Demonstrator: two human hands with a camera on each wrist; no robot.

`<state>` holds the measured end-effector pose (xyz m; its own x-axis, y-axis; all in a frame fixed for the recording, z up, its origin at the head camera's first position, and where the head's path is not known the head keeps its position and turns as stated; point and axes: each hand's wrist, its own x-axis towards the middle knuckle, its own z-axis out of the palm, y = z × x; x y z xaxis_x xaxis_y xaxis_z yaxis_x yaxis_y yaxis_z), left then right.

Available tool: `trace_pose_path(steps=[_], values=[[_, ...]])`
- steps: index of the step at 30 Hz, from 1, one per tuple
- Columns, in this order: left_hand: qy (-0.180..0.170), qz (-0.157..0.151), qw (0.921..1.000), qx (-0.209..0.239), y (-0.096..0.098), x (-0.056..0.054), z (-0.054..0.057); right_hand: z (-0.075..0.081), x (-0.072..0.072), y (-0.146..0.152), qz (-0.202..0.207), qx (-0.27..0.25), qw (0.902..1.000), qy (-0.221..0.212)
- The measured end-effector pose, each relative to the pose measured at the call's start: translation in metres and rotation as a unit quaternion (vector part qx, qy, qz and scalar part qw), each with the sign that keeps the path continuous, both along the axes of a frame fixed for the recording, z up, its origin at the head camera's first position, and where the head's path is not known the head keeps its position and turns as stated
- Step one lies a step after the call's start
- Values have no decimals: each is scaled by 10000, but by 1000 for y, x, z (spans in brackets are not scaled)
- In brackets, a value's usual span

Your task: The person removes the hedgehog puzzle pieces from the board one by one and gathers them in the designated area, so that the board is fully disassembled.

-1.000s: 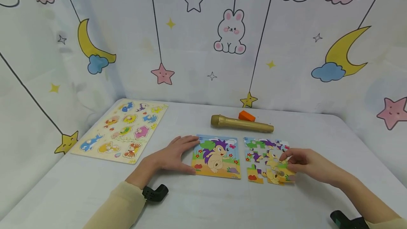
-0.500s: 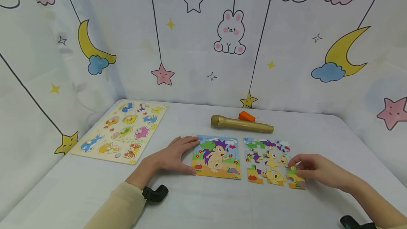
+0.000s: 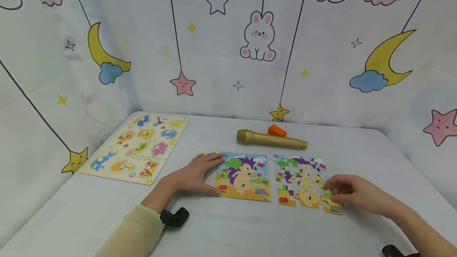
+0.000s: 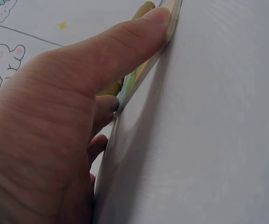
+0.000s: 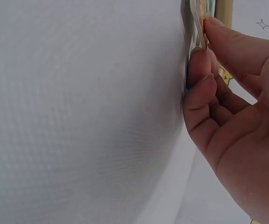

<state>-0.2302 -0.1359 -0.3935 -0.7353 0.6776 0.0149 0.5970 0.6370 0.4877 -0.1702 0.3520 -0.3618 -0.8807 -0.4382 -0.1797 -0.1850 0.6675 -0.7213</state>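
In the head view, a hedgehog picture board (image 3: 244, 177) lies flat. My left hand (image 3: 194, 173) rests at its left side, thumb at the near corner and fingers at the far one; in the left wrist view the thumb (image 4: 125, 42) is straight along the board's edge. To the right, loose jigsaw pieces (image 3: 303, 181) with the same hedgehog lie in rough rows with gaps. My right hand (image 3: 351, 193) pinches the near-right corner puzzle piece (image 3: 333, 207) by its right side. The right wrist view shows this pinch between thumb and curled fingers, the piece mostly out of frame.
Behind the puzzles lies a gold toy microphone (image 3: 271, 139), an orange block (image 3: 277, 130) just beyond it. A cream animal puzzle board (image 3: 133, 146) lies at the back left. White cloth (image 3: 250, 229) covers the table, and a printed curtain (image 3: 214, 50) stands behind.
My right hand has moved right and nearer with the corner puzzle piece, parting it from the other pieces; the piece has turned slightly. My left hand and the hedgehog board have stayed put.
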Motion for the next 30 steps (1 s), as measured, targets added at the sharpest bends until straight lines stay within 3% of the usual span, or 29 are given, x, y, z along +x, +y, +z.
trace_pose_path(steps=[22,30], values=[[15,-18,10000,3,0,0,-1,3,6,-3,-366,668,9948,674],[8,8,10000,1,0,0,-2,4,6,-4,-471,694,9939,720]])
